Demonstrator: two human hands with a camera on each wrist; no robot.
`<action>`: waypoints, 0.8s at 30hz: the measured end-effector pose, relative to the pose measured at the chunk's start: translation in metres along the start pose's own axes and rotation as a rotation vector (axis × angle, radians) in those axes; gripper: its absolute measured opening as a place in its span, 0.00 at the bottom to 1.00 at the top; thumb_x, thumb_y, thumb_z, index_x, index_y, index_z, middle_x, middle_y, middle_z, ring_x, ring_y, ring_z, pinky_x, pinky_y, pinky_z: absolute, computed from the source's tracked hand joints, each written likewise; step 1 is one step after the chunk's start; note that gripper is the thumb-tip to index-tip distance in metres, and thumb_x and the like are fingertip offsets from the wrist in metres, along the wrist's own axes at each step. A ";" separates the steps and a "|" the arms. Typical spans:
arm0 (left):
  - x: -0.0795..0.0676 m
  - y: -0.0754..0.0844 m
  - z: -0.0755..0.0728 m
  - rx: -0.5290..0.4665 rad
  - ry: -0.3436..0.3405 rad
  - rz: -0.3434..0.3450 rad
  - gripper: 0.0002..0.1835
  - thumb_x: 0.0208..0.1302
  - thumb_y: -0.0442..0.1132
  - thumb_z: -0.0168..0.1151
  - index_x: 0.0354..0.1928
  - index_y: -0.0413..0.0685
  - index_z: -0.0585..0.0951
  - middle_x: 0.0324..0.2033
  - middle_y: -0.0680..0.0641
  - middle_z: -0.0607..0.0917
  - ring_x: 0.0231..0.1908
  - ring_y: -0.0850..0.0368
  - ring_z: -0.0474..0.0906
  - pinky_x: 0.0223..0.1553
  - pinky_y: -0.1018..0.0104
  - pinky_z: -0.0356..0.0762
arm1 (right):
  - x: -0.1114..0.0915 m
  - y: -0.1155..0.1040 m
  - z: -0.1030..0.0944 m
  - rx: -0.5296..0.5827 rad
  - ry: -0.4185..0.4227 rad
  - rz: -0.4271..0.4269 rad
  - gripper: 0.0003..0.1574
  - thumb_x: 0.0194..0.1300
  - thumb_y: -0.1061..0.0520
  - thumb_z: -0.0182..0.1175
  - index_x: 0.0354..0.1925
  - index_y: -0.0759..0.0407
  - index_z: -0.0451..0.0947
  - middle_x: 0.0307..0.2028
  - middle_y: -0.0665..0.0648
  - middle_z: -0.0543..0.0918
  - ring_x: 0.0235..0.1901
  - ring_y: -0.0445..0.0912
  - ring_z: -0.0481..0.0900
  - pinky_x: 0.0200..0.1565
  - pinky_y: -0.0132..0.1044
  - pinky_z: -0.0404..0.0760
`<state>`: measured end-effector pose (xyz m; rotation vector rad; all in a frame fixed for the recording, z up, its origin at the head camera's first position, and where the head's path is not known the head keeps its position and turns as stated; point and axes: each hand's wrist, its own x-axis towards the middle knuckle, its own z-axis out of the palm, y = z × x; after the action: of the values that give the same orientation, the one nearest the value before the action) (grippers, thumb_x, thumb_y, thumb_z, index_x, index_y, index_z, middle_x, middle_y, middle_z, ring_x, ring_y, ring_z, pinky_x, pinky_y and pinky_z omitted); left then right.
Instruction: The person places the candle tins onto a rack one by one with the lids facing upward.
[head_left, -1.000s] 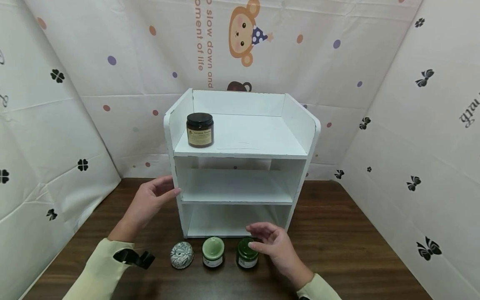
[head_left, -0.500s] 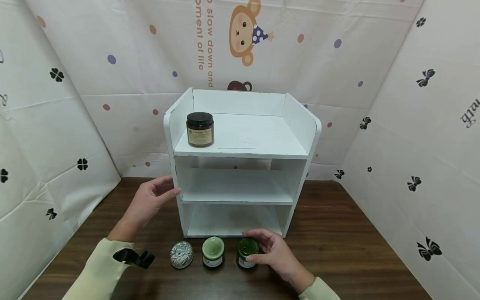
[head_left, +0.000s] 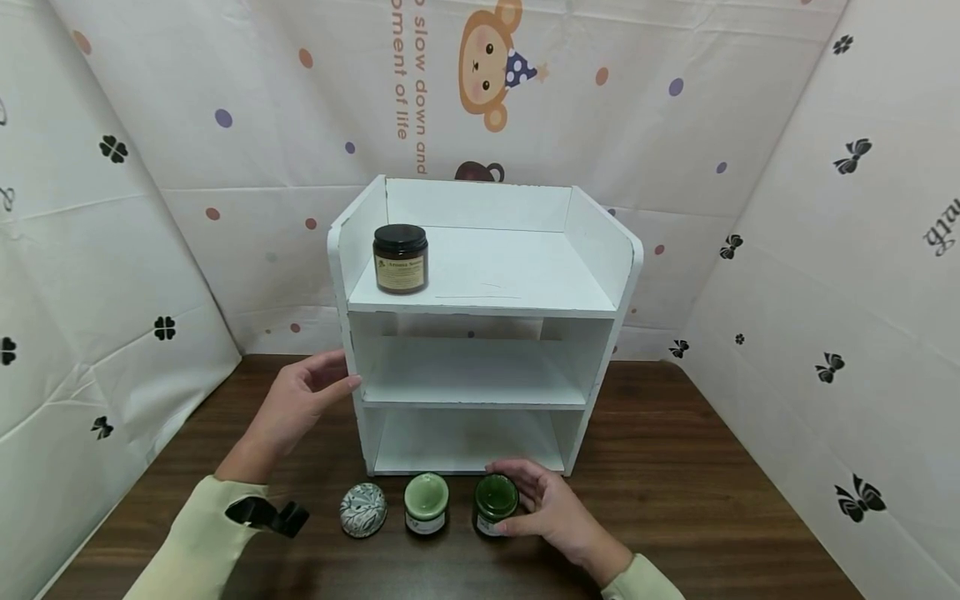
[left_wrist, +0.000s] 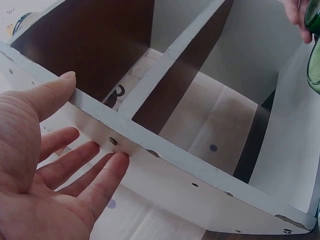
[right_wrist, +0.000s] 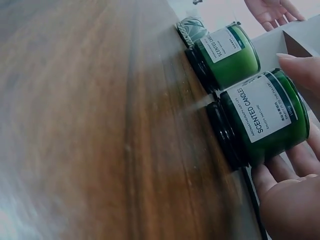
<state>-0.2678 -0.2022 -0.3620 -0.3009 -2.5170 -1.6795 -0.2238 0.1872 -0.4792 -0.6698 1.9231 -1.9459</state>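
A: Far along?
B: Looks early: just black-lidded jar atop white shelf; leaves light green jar, patterned tin.
A: Yep, gripping near-right dark green jar with right hand, resting left hand loosely against shelf.

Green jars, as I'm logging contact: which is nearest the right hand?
The dark green jar, rightmost: the right hand is around it; the light green jar stands untouched to its left.

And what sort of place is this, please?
Probably a small tabletop booth set up for recording, though I cannot be sure. Printed sheets enclose a dark wooden table on three sides, and a white shelf unit stands in the middle.
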 end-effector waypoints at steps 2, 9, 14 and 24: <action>0.000 0.000 0.000 -0.001 -0.001 -0.001 0.36 0.68 0.57 0.67 0.73 0.51 0.72 0.66 0.43 0.79 0.63 0.46 0.76 0.55 0.66 0.80 | 0.000 0.000 0.000 -0.003 -0.013 0.014 0.49 0.54 0.67 0.77 0.70 0.68 0.66 0.72 0.75 0.66 0.63 0.38 0.77 0.66 0.27 0.72; 0.000 0.001 0.000 -0.011 0.000 0.000 0.36 0.68 0.56 0.67 0.73 0.50 0.72 0.67 0.43 0.78 0.64 0.46 0.76 0.55 0.67 0.80 | 0.002 0.002 -0.001 -0.060 -0.041 0.021 0.52 0.53 0.66 0.78 0.71 0.68 0.64 0.71 0.75 0.67 0.63 0.39 0.77 0.64 0.27 0.73; -0.001 0.001 0.000 -0.013 -0.002 -0.002 0.36 0.68 0.57 0.67 0.73 0.51 0.72 0.67 0.43 0.78 0.64 0.45 0.75 0.58 0.60 0.81 | 0.003 0.001 -0.001 -0.087 -0.046 0.008 0.52 0.54 0.66 0.77 0.71 0.71 0.63 0.69 0.77 0.67 0.62 0.40 0.78 0.63 0.26 0.74; -0.001 0.001 0.000 -0.016 -0.003 0.001 0.36 0.68 0.56 0.68 0.73 0.51 0.72 0.67 0.43 0.78 0.64 0.44 0.76 0.61 0.48 0.80 | 0.005 0.003 0.001 -0.125 -0.042 0.032 0.51 0.54 0.65 0.78 0.71 0.68 0.64 0.66 0.69 0.73 0.61 0.40 0.78 0.61 0.27 0.76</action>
<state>-0.2669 -0.2016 -0.3617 -0.3061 -2.5058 -1.7012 -0.2275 0.1840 -0.4815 -0.7025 2.0299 -1.7903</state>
